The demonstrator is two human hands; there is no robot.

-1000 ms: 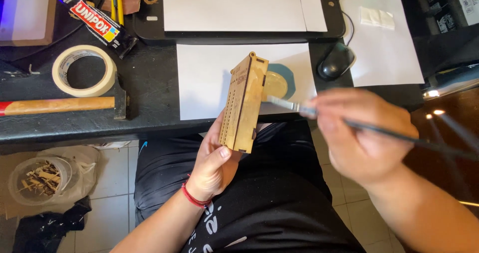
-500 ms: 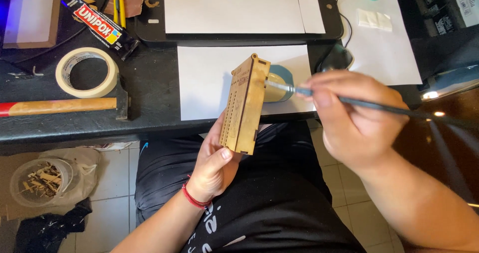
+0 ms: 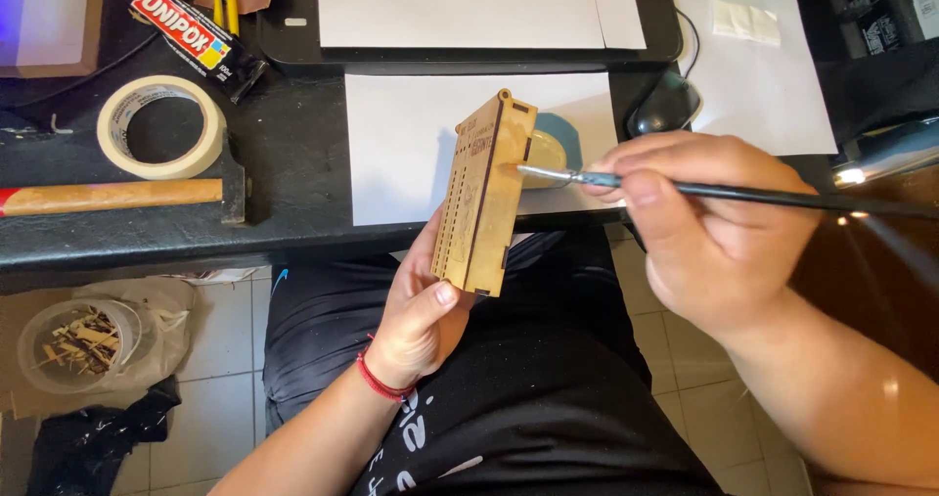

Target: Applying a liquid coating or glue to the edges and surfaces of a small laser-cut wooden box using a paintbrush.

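Pale laser-cut plywood is what my left hand [image 3: 421, 315] has: a flat wooden box [image 3: 482, 195], stood on end above my lap, its lower part pinched in a closed grip with the thumb on the near face and the fingers wrapped behind. The box rises from that grip and tilts a little away from me, its perforated face turned toward my left.

My right hand [image 3: 699, 227] is closed around a thin black brush [image 3: 724, 193], thumb and fingers pressed tight on the handle near the metal ferrule. From this grip the brush runs leftward, and its tip touches the narrow side edge of the box, near the top. The long end of the handle sticks out past my hand to the right.

Just behind the box, beyond both grips, a small blue-rimmed dish [image 3: 554, 147] sits on a white paper sheet [image 3: 401, 144] on the black tabletop [image 3: 284, 173]. A dark computer mouse [image 3: 665, 103] lies beyond my right hand. Well to the left of my left-hand grip lie a roll of masking tape [image 3: 161, 126], a wooden-handled hammer [image 3: 117, 197] and a tube of glue [image 3: 191, 34]. Below that, on the floor, a plastic tub [image 3: 78, 339] holds wood scraps.
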